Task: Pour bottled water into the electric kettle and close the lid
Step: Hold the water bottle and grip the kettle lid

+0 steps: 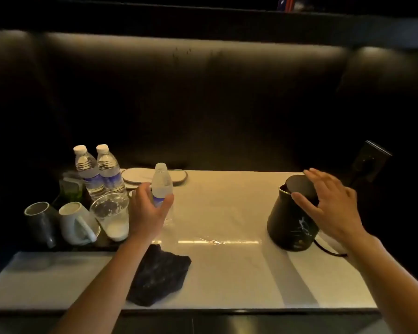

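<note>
pale counter (227, 273); dark wall | left hand (146, 210) grips uncapped bottle (162, 186) | right hand (328, 206) spread on kettle (291, 218)

Black electric kettle (291, 220) right on pale marble tabletop (227, 261); uncapped clear plastic water bottle (162, 186) left-centre, two capped bottles (98, 172) behind-left, dark crumpled cloth (158, 276) in front, near edge.

Glossy pale stone-look counter (227, 261), mirroring light. Clear thin plastic bottle (162, 186), uncapped. Clear plastic cup (112, 214). Glazed ceramic mugs (75, 222), smooth. Matt black kettle (290, 225), white marble veining. Dark, rumpled cloth (158, 276), soft and rough-textured.
</note>
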Available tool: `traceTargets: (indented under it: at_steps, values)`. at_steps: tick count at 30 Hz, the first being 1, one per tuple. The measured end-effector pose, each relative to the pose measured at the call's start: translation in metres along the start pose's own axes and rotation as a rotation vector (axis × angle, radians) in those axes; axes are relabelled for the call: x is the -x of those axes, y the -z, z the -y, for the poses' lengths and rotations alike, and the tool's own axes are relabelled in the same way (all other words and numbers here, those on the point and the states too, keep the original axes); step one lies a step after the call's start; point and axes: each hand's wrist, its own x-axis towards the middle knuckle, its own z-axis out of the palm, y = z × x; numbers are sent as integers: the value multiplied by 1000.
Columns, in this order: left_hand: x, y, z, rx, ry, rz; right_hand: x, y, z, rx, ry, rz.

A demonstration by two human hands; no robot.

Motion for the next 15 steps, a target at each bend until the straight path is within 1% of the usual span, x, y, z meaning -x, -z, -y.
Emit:
traceTargets:
  at_steps: [3,5,6,8,10,15]
  values:
    - [-20,-12,6,-91,56,16,-16,-6,-9,78,-23,106]
    - [-28,-22,11,-98,103,24,-21,-13,-19,90,-41,174]
    - [-29,-27,12,-63,124,35,-21,-17,-21,102,-44,197]
    - [-33,-37,16,84,142,61,-20,-23,-26,118,-39,228]
    - [-38,-46,20,194,153,53,-21,-26,-28,152,-38,237]
    - [-44,-65,28,218,176,-56,-20,-28,-28,180,-45,247]
